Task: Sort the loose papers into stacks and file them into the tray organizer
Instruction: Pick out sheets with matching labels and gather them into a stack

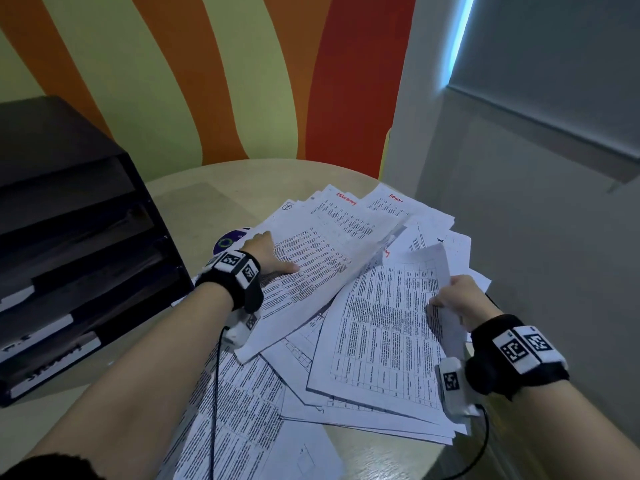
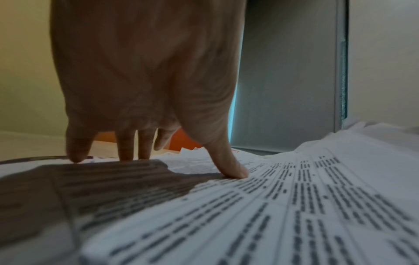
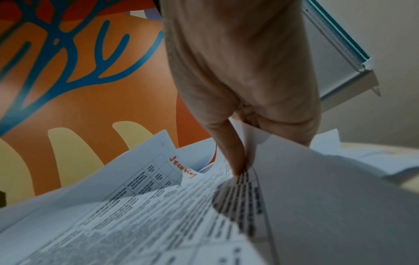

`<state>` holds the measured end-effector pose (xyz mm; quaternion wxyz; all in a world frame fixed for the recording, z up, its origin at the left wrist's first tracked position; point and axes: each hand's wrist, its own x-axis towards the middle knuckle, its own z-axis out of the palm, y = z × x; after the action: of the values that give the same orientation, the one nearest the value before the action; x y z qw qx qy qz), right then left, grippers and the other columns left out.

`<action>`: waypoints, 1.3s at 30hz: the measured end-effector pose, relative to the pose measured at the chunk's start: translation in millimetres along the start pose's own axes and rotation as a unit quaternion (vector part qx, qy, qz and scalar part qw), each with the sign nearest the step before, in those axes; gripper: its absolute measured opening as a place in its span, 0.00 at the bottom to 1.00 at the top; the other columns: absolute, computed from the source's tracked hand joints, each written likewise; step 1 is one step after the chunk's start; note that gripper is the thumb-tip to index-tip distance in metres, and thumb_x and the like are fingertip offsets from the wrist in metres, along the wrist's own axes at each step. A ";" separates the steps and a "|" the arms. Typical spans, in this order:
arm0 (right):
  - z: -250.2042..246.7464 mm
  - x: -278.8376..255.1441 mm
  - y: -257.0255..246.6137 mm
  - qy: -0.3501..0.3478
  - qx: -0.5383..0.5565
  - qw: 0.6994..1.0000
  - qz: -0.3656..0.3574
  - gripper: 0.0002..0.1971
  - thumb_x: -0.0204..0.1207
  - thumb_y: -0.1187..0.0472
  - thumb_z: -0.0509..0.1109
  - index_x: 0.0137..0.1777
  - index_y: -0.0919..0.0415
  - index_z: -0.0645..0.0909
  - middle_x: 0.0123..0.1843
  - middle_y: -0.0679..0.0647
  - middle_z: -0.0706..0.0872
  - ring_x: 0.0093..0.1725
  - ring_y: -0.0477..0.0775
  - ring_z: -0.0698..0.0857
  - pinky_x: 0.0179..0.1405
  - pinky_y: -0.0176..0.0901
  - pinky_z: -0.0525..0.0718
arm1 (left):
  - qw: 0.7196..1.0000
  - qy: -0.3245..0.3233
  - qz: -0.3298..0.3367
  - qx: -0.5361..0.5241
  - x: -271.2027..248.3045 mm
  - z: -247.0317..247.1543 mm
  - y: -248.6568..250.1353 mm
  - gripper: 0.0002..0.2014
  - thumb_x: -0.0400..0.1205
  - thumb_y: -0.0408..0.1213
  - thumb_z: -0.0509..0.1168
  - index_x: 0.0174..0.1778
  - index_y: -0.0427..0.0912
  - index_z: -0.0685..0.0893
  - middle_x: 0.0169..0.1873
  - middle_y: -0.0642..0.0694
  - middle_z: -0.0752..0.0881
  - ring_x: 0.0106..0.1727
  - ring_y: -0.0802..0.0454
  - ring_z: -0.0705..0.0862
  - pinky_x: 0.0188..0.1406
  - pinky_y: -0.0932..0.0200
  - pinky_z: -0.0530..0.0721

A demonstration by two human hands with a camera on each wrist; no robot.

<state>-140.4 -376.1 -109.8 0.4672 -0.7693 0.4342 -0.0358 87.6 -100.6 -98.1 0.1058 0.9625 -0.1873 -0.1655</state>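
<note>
On the round table point(image 1: 194, 188) the loose papers point(image 1: 346, 306) — thin, limp, slippery — are pinned by the flat-fingered left hand point(image 1: 266, 254), while one sheet point(image 1: 440, 296), best taken by its edge, is pinched in the right hand point(image 1: 457, 299).

Tray organizer point(image 1: 69, 258) labels too blurred to read.

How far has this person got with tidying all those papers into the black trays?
Barely begun. The tray organizer seems to hold a few sheets, though it is too dark to be sure. In hand: the left hand presses flat on one sheet, and the right hand pinches a lifted sheet. Left: the loose papers, still unsorted on the table.
</note>
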 end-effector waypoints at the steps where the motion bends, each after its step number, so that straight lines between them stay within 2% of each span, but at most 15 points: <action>1: -0.4 0.5 -0.1 -0.003 0.001 1.000 -0.001 0.10 0.73 0.83 0.63 0.37 0.70 0.79 0.46 0.70 0.86 0.47 0.67 0.85 0.53 0.59 0.84 | 1.000 0.005 0.000 0.011 1.3 1.2 -2.7 0.58 0.64 0.70 0.73 0.80 0.35 0.62 0.77 0.35 0.68 0.76 0.37 0.69 0.73 0.42 0.73; 5: -4.7 0.5 -0.4 -0.008 0.013 1.000 0.002 0.09 0.73 0.82 0.64 0.37 0.71 0.79 0.44 0.69 0.85 0.45 0.66 0.85 0.52 0.59 0.85 | 0.998 0.049 -0.021 0.027 -0.3 2.6 -5.1 0.55 0.62 0.71 0.74 0.77 0.37 0.65 0.76 0.34 0.64 0.79 0.35 0.61 0.74 0.38 0.71; 10: -28.3 -0.9 -3.3 0.099 0.093 0.990 -0.029 0.05 0.62 0.78 0.64 0.34 0.72 0.79 0.33 0.64 0.82 0.31 0.60 0.81 0.31 0.50 0.80 | 0.998 0.057 -0.027 0.027 2.9 -3.4 -9.8 0.53 0.62 0.70 0.75 0.72 0.34 0.68 0.70 0.35 0.72 0.73 0.37 0.68 0.69 0.42 0.75; 13: -54.4 -1.7 -16.5 0.230 0.163 0.957 -0.074 0.08 0.60 0.75 0.63 0.35 0.66 0.81 0.36 0.59 0.83 0.37 0.56 0.83 0.35 0.50 0.81 | 0.996 0.074 -0.040 0.044 -1.2 -8.4 -10.7 0.48 0.66 0.63 0.77 0.71 0.32 0.69 0.67 0.36 0.74 0.71 0.37 0.71 0.68 0.44 0.75; 15: -72.3 -14.4 -35.0 0.300 0.217 0.920 -0.126 0.11 0.65 0.74 0.62 0.32 0.56 0.73 0.31 0.52 0.74 0.31 0.47 0.74 0.31 0.40 0.73 | 0.994 0.089 -0.045 0.035 -6.3 -11.0 -9.2 0.41 0.68 0.54 0.80 0.69 0.34 0.71 0.66 0.38 0.76 0.70 0.38 0.74 0.65 0.44 0.78; 17: -87.3 -28.6 -51.1 0.344 0.263 0.887 -0.160 0.16 0.70 0.72 0.64 0.32 0.52 0.65 0.31 0.50 0.67 0.28 0.42 0.65 0.27 0.38 0.66 | 0.992 0.112 -0.045 0.022 -14.4 -12.3 -7.0 0.32 0.71 0.43 0.80 0.66 0.35 0.72 0.62 0.38 0.80 0.63 0.38 0.80 0.58 0.45 0.82; 20: -94.3 -39.5 -60.1 0.341 0.317 0.866 -0.182 0.14 0.72 0.71 0.67 0.34 0.54 0.69 0.34 0.48 0.72 0.29 0.38 0.69 0.27 0.37 0.71 | 0.989 0.136 -0.038 0.048 -24.6 -10.4 -5.7 0.16 0.79 0.33 0.71 0.62 0.35 0.80 0.57 0.37 0.84 0.54 0.37 0.85 0.52 0.47 0.85; 23: -88.2 -48.7 -60.2 0.271 0.335 0.884 -0.180 0.10 0.76 0.73 0.68 0.40 0.57 0.75 0.38 0.48 0.78 0.34 0.41 0.77 0.20 0.24 0.74 | 0.986 0.159 -0.023 0.049 -30.5 -9.4 -6.5 0.06 0.80 0.30 0.68 0.49 0.32 0.87 0.50 0.35 0.88 0.47 0.37 0.87 0.44 0.50 0.87; 26: -76.8 -52.1 -53.4 0.206 0.321 0.910 -0.161 0.10 0.76 0.75 0.67 0.55 0.64 0.80 0.47 0.56 0.84 0.31 0.41 0.78 0.16 0.24 0.73 | 0.992 0.107 -0.018 0.056 -41.9 -14.9 -4.0 0.05 0.77 0.28 0.67 0.36 0.33 0.82 0.49 0.36 0.87 0.38 0.42 0.85 0.29 0.57 0.80; 28: -69.2 -47.5 -45.2 0.184 0.292 0.928 -0.143 0.12 0.77 0.75 0.67 0.59 0.67 0.81 0.51 0.59 0.85 0.33 0.46 0.80 0.19 0.26 0.74 | 0.999 -0.005 -0.022 0.045 -48.0 -19.9 -3.9 0.11 0.75 0.28 0.70 0.28 0.36 0.79 0.40 0.37 0.86 0.30 0.45 0.83 0.25 0.62 0.79; 30: -61.3 -42.6 -37.2 0.171 0.274 0.938 -0.124 0.14 0.76 0.75 0.68 0.62 0.70 0.82 0.56 0.63 0.86 0.45 0.58 0.86 0.38 0.35 0.82 | 0.992 -0.116 -0.043 -0.002 -51.1 -23.9 -6.5 0.11 0.71 0.30 0.77 0.25 0.36 0.84 0.32 0.37 0.89 0.35 0.43 0.89 0.39 0.55 0.88; 31: -57.7 -41.5 -34.0 0.166 0.265 0.943 -0.112 0.14 0.76 0.76 0.68 0.61 0.71 0.82 0.58 0.65 0.87 0.52 0.61 0.86 0.47 0.42 0.82 | 0.991 -0.125 -0.044 -0.019 -52.1 -25.2 -7.0 0.11 0.69 0.31 0.79 0.24 0.36 0.85 0.29 0.39 0.89 0.34 0.43 0.89 0.40 0.55 0.88; 33: -51.1 -40.4 -29.5 0.141 0.240 0.956 -0.092 0.14 0.75 0.77 0.68 0.59 0.70 0.83 0.59 0.65 0.87 0.56 0.62 0.86 0.54 0.50 0.82 | 0.997 -0.056 -0.012 -0.047 -53.2 -27.3 -4.3 0.10 0.69 0.35 0.80 0.32 0.37 0.84 0.32 0.42 0.86 0.34 0.45 0.84 0.36 0.58 0.82; 36: -45.4 -41.0 -26.4 0.102 0.202 0.971 -0.080 0.15 0.76 0.79 0.66 0.61 0.72 0.82 0.54 0.62 0.86 0.52 0.61 0.85 0.51 0.48 0.79 | 0.985 0.045 0.046 -0.158 -46.0 -20.9 4.5 0.27 0.74 0.40 0.79 0.64 0.36 0.78 0.56 0.40 0.82 0.56 0.43 0.83 0.55 0.51 0.81; 39: -42.3 -43.9 -25.6 0.081 0.182 0.977 -0.080 0.13 0.77 0.79 0.66 0.60 0.73 0.81 0.51 0.62 0.85 0.48 0.60 0.85 0.46 0.46 0.80 | 0.973 0.060 0.071 -0.209 -42.5 -9.6 14.8 0.35 0.74 0.38 0.78 0.75 0.35 0.71 0.62 0.39 0.80 0.62 0.42 0.81 0.62 0.51 0.80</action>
<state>-170.9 -369.6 -51.4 0.5587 -0.6980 0.3940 -0.2132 49.0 -95.9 -73.4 0.3272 0.9114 -0.2098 -0.1353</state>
